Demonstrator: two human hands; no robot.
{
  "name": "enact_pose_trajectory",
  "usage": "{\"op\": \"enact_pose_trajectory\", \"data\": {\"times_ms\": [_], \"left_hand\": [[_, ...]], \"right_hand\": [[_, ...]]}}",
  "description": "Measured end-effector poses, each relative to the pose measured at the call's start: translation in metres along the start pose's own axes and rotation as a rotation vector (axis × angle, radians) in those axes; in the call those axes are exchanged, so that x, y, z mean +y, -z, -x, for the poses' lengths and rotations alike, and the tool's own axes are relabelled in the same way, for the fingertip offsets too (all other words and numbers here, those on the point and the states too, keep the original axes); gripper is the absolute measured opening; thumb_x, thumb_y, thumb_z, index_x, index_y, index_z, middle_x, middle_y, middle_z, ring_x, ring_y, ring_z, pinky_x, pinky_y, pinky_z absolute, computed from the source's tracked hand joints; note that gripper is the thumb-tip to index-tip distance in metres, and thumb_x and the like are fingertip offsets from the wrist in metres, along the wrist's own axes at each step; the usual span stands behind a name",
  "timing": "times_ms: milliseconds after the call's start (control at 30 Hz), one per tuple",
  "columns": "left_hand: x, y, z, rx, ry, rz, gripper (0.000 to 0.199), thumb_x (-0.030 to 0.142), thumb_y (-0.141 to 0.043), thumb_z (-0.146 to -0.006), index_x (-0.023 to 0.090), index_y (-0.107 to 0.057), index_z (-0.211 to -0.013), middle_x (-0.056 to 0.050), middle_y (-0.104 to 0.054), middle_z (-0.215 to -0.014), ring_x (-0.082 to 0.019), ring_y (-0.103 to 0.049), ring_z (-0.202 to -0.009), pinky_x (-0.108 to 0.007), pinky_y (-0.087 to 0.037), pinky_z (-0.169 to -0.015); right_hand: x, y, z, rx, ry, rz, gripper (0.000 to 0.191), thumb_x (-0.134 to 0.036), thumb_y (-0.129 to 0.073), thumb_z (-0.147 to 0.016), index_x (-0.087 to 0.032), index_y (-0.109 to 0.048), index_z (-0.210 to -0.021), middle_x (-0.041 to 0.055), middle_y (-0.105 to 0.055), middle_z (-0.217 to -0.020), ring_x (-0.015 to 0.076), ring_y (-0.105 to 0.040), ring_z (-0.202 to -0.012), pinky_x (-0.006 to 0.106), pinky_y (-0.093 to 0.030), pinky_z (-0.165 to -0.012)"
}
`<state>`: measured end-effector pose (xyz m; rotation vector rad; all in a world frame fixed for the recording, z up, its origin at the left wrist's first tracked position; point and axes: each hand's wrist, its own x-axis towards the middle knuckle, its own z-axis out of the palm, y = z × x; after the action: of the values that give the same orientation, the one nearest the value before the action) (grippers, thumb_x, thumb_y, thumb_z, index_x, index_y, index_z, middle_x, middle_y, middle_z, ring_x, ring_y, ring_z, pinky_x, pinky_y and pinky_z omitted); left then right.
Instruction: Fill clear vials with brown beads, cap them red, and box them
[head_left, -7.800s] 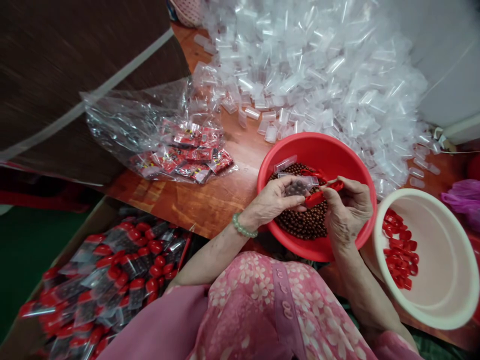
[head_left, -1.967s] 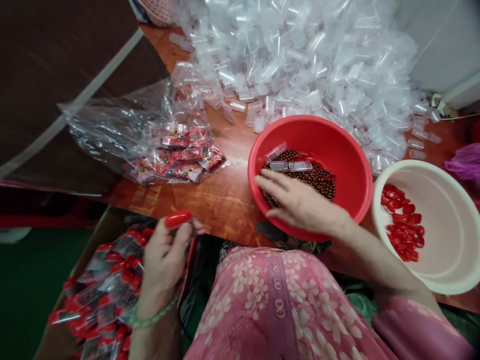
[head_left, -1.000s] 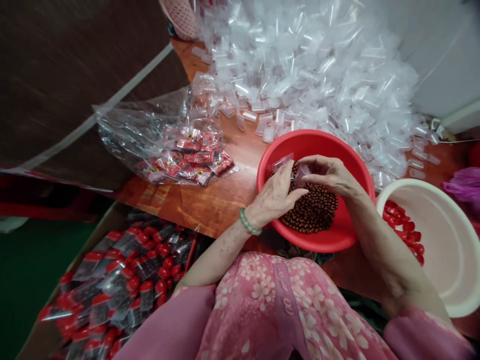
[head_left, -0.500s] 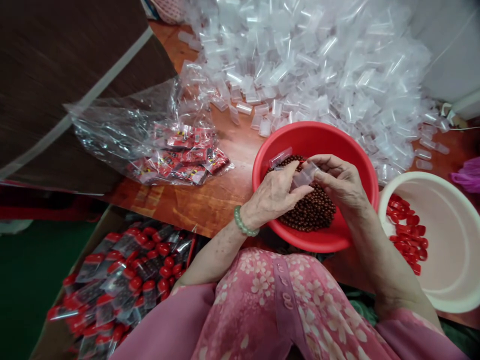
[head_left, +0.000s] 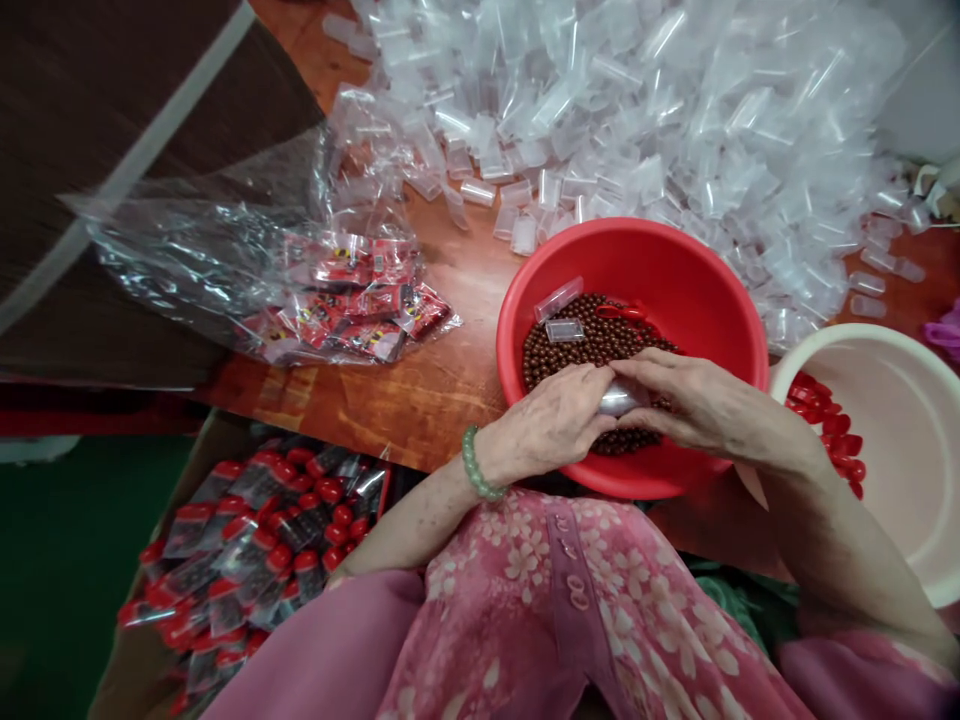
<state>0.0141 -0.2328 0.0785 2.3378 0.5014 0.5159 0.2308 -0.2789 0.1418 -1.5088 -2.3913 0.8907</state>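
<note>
Between my two hands is a clear plastic tube, lying on its side just above the beads. My left hand, with a green bead bracelet at the wrist, closes on the tube's left end. Fingers and thumb of my right hand grip its right end. Both hands are over the red basin, which holds a heap of brown beads. On the beads rest two more clear tubes and a red cap. My fingers hide the held tube's ends.
A big pile of clear tubes spreads behind the basin. To the right is a white tub with red caps. Red packets lie in a clear bag at left. Below them, a cardboard box holds red-capped bead-filled tubes.
Both hands have come down closer to the beads, with the tube between them. The right hand has turned flatter, and the tubes on the beads are more exposed. The view has shifted slightly.
</note>
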Motion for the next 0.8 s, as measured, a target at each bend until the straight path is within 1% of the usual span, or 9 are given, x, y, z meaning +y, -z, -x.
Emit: {"op": "enact_pose_trajectory", "data": {"times_ms": [100,200,267,333,367,400,500,667,800], "left_hand": [[0.004,0.004,0.006,-0.073,0.029,-0.003,0.036,0.026,-0.063,-0.097,0.009,-0.052,-0.127,-0.016,-0.071,-0.117,-0.028,-0.070,-0.110,-0.043,-0.059,-0.097],[0.007,0.016,0.012,-0.177,0.047,-0.042,0.024,0.026,-0.059,-0.100,0.010,-0.057,-0.118,-0.014,-0.072,-0.112,-0.026,-0.071,-0.105,-0.040,-0.059,-0.094],[0.006,0.028,0.017,-0.206,0.036,-0.069,0.018,0.025,-0.058,-0.100,0.012,-0.060,-0.113,-0.012,-0.073,-0.104,-0.024,-0.072,-0.098,-0.037,-0.059,-0.088],[0.004,0.038,0.019,-0.144,0.019,-0.085,0.017,0.026,-0.057,-0.100,0.013,-0.061,-0.109,-0.009,-0.074,-0.097,-0.021,-0.072,-0.088,-0.033,-0.058,-0.081],[0.003,0.042,0.019,-0.089,0.003,-0.086,0.019,0.029,-0.057,-0.101,0.013,-0.061,-0.110,-0.009,-0.074,-0.096,-0.020,-0.072,-0.086,-0.031,-0.058,-0.079],[0.002,0.045,0.017,-0.034,-0.019,-0.081,0.023,0.032,-0.056,-0.102,0.014,-0.061,-0.114,-0.009,-0.075,-0.099,-0.019,-0.073,-0.087,-0.031,-0.058,-0.080],[-0.003,0.046,0.005,0.052,-0.081,-0.082,0.032,0.039,-0.054,-0.103,0.015,-0.059,-0.123,-0.010,-0.075,-0.111,-0.020,-0.073,-0.098,-0.031,-0.058,-0.088],[-0.025,0.037,-0.032,-0.050,0.010,-0.212,0.025,0.029,-0.055,-0.100,0.012,-0.062,-0.117,-0.015,-0.073,-0.112,-0.026,-0.071,-0.102,-0.039,-0.057,-0.093],[-0.045,0.025,-0.055,-0.065,0.072,-0.270,0.036,0.020,-0.061,-0.095,0.010,-0.058,-0.129,-0.022,-0.066,-0.133,-0.036,-0.060,-0.131,-0.054,-0.048,-0.112]], "right_hand": [[-0.009,-0.009,0.002,-0.119,-0.019,0.129,0.025,-0.035,-0.055,-0.104,-0.014,-0.064,-0.113,0.0100,-0.067,-0.100,0.0218,-0.069,-0.084,0.033,-0.052,-0.074],[-0.012,-0.014,0.009,-0.184,-0.019,0.226,0.025,-0.034,-0.049,-0.107,-0.013,-0.062,-0.108,0.0082,-0.064,-0.094,0.0181,-0.064,-0.069,0.032,-0.046,-0.063],[-0.006,-0.010,0.017,-0.165,-0.051,0.274,0.032,-0.039,-0.042,-0.108,-0.013,-0.062,-0.107,0.0082,-0.063,-0.092,0.0174,-0.060,-0.062,0.032,-0.043,-0.058],[0.004,-0.001,0.025,-0.059,-0.123,0.289,0.045,-0.049,-0.035,-0.109,-0.014,-0.063,-0.106,0.0094,-0.064,-0.089,0.0191,-0.060,-0.061,0.033,-0.042,-0.055],[0.009,0.004,0.027,0.042,-0.109,0.261,0.053,-0.057,-0.034,-0.107,-0.014,-0.064,-0.107,0.0112,-0.065,-0.089,0.0222,-0.063,-0.066,0.035,-0.046,-0.058],[0.013,0.008,0.028,0.069,-0.099,0.206,0.055,-0.061,-0.036,-0.105,-0.014,-0.065,-0.113,0.0126,-0.068,-0.093,0.0253,-0.067,-0.076,0.037,-0.051,-0.066],[0.017,0.014,0.025,0.071,-0.106,0.097,0.051,-0.057,-0.044,-0.104,-0.018,-0.064,-0.129,0.0142,-0.071,-0.108,0.0281,-0.069,-0.093,0.041,-0.055,-0.083],[0.029,-0.001,0.015,0.082,-0.071,0.057,0.045,-0.046,-0.049,-0.105,-0.021,-0.058,-0.141,0.0137,-0.070,-0.126,0.0281,-0.068,-0.110,0.042,-0.055,-0.096],[0.048,-0.019,0.005,-0.102,-0.098,0.192,0.038,-0.034,-0.047,-0.105,-0.011,-0.064,-0.130,0.0180,-0.070,-0.118,0.0297,-0.065,-0.106,0.043,-0.052,-0.094]]}}
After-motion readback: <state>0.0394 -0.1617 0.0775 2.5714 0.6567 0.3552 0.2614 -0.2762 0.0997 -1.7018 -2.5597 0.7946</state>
